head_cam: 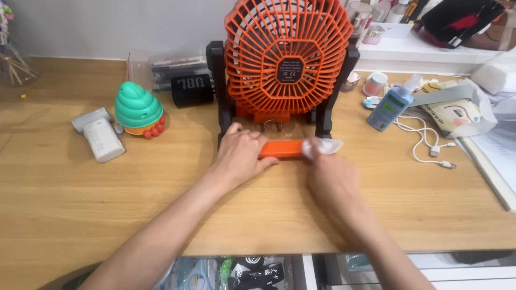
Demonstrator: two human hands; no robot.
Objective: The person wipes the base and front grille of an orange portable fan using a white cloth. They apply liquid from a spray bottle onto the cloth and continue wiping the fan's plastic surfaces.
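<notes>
An orange fan with a round grille stands in a black frame on the wooden desk. My left hand rests on the left end of the fan's orange base bar, fingers curled over it. My right hand presses a white wipe against the right end of that bar. The grille faces me and is upright.
Left of the fan are a green cone-shaped toy, a white handheld device and a black cylindrical speaker. Right of it stand a blue spray bottle, a white cable, small jars and a plastic pouch.
</notes>
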